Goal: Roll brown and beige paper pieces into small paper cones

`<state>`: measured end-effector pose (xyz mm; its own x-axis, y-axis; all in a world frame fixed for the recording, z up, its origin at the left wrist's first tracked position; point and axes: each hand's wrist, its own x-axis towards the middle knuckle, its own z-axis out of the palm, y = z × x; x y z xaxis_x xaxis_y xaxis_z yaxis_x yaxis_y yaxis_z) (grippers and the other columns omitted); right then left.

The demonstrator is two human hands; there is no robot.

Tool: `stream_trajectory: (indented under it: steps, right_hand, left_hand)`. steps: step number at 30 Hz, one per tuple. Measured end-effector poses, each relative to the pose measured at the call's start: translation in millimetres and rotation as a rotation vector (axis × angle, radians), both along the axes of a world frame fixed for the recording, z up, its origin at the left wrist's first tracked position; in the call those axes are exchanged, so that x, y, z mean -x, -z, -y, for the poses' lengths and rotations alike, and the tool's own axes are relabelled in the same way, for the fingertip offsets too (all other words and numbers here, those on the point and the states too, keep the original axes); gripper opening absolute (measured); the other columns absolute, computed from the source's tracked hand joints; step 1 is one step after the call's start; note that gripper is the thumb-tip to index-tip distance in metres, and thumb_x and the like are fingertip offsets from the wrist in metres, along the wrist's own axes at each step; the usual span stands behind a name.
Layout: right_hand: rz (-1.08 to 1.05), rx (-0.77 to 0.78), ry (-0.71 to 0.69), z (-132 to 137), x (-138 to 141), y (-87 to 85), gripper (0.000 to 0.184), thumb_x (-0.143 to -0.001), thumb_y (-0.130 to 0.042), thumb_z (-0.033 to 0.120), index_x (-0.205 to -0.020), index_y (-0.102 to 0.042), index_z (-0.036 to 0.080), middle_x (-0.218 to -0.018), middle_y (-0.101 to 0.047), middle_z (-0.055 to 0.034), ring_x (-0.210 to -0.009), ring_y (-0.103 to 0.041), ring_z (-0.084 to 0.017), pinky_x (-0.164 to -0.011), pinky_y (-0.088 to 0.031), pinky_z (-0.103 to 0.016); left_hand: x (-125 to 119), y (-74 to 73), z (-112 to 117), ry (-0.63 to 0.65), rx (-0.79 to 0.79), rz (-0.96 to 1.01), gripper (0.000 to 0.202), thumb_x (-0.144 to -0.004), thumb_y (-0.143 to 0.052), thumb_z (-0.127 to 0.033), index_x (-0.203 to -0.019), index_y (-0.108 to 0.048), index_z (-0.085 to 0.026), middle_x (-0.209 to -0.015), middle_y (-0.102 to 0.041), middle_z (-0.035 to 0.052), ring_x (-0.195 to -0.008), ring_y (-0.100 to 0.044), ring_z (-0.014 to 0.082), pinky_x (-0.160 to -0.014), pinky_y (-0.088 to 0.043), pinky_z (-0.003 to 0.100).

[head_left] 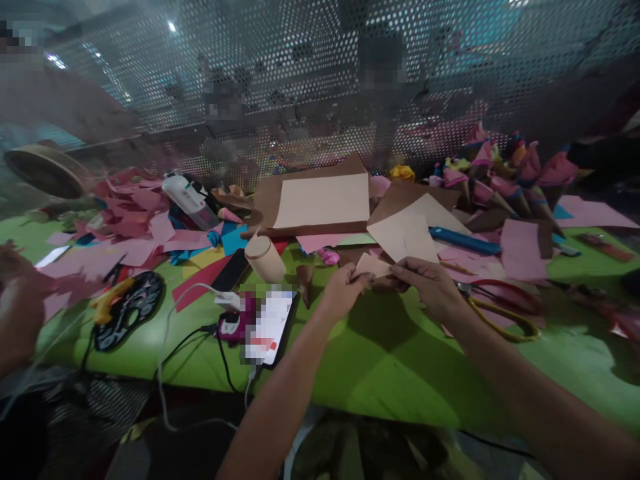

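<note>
Between my two hands is a small piece of tan paper (pixel 373 265), held just above the green table. My left hand (pixel 347 287) pinches its left side, fingers closed. At its right end my right hand (pixel 423 280) also grips it, with thumb and fingers pressed together. Behind the hands lie cream paper sheets (pixel 403 233) and a blue box cutter (pixel 465 241). Scissors with red and yellow handles (pixel 505 310) rest beside my right forearm. A rolled tan paper tube (pixel 265 259) and a small brown paper cone (pixel 305 283) are left of my left hand.
A phone with a lit screen (pixel 270 330) and a purple power adapter (pixel 237 320) with cables lie left of my forearm. A glue gun (pixel 114 300) rests farther left, near another person's hand (pixel 17 307). Several paper cones (pixel 505 187) stand behind, before a perforated screen (pixel 310 87).
</note>
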<state>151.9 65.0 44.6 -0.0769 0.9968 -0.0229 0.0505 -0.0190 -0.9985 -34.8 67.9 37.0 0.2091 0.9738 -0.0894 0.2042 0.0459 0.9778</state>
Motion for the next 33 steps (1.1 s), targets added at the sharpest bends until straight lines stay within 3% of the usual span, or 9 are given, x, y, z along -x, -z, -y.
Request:
stream_trajectory:
  steps: [6,13,18,23,25,28,31,33]
  right_hand:
    - [0.031,-0.056,0.016,1,3,1.4,0.048,-0.07,-0.075,0.067,-0.062,-0.063,0.021,-0.058,-0.06,0.0014,-0.058,-0.054,-0.013,-0.058,-0.043,-0.027]
    - [-0.035,-0.036,-0.071,1,7,8.1,0.041,-0.069,-0.08,0.059,-0.079,-0.07,0.02,-0.073,-0.073,-0.0034,-0.069,-0.067,-0.019,-0.07,-0.053,-0.034]
    - [0.035,-0.086,-0.005,1,8,13.8,0.042,-0.069,-0.08,0.059,-0.067,-0.066,0.02,-0.063,-0.068,-0.0007,-0.062,-0.063,-0.017,-0.062,-0.049,-0.03]
    - [0.103,-0.141,0.072,-4,2,15.7,0.044,-0.08,-0.066,0.065,-0.07,-0.067,0.021,-0.067,-0.069,-0.0015,-0.064,-0.062,-0.017,-0.059,-0.047,-0.028]
    - [0.172,-0.186,0.161,-10,-7,16.1,0.044,-0.085,-0.059,0.063,-0.079,-0.07,0.022,-0.074,-0.072,-0.0035,-0.069,-0.064,-0.018,-0.061,-0.048,-0.029]
    - [0.381,-0.303,0.29,-22,-24,17.5,0.034,-0.086,-0.06,0.054,-0.09,-0.072,0.023,-0.084,-0.076,-0.0051,-0.077,-0.067,-0.022,-0.07,-0.05,-0.033]
    - [0.614,-0.416,0.306,-29,-33,20.5,0.023,-0.086,-0.059,0.043,-0.091,-0.072,0.024,-0.093,-0.077,-0.0067,-0.083,-0.068,-0.025,-0.078,-0.049,-0.037]
    - [0.761,-0.443,0.286,-31,-33,22.1,0.022,-0.087,-0.058,0.037,-0.095,-0.073,0.024,-0.098,-0.077,-0.0086,-0.088,-0.067,-0.027,-0.08,-0.049,-0.039]
  left_hand:
    - [0,5.7,-2,0.019,-0.01,0.025,0.03,-0.086,-0.065,-0.041,-0.075,-0.048,-0.02,-0.063,-0.047,-0.0052,-0.059,-0.042,0.0102,-0.058,-0.031,0.025]
    - [-2,0.8,-1,-0.038,-0.083,-0.074,0.023,-0.086,-0.062,-0.033,-0.073,-0.048,-0.02,-0.064,-0.049,-0.0043,-0.062,-0.044,0.0118,-0.06,-0.033,0.025]
    - [-3,-2.4,3,-0.033,-0.173,-0.245,0.03,-0.087,-0.061,-0.034,-0.068,-0.042,-0.021,-0.064,-0.047,-0.0048,-0.063,-0.044,0.0131,-0.06,-0.03,0.026]
    - [1,-9.4,-1,-0.055,-0.106,-0.231,0.026,-0.09,-0.061,-0.031,-0.07,-0.048,-0.021,-0.064,-0.051,-0.0029,-0.063,-0.047,0.0147,-0.061,-0.033,0.027]
    - [7,-13.9,-4,-0.161,-0.063,-0.279,0.022,-0.091,-0.061,-0.029,-0.072,-0.053,-0.021,-0.067,-0.056,-0.0002,-0.065,-0.051,0.017,-0.064,-0.037,0.028]
    - [17,-18.5,-8,-0.302,-0.119,-0.434,0.019,-0.092,-0.061,-0.029,-0.075,-0.057,-0.022,-0.07,-0.059,0.0027,-0.07,-0.057,0.0209,-0.069,-0.041,0.031]
    - [23,-18.0,-10,-0.328,-0.211,-0.609,0.016,-0.095,-0.055,-0.031,-0.084,-0.062,-0.022,-0.076,-0.064,0.0062,-0.077,-0.062,0.0243,-0.075,-0.044,0.033]
    - [24,-15.8,-11,-0.309,-0.247,-0.725,0.019,-0.097,-0.05,-0.03,-0.094,-0.066,-0.021,-0.094,-0.069,0.0116,-0.091,-0.064,0.0276,-0.08,-0.046,0.036]
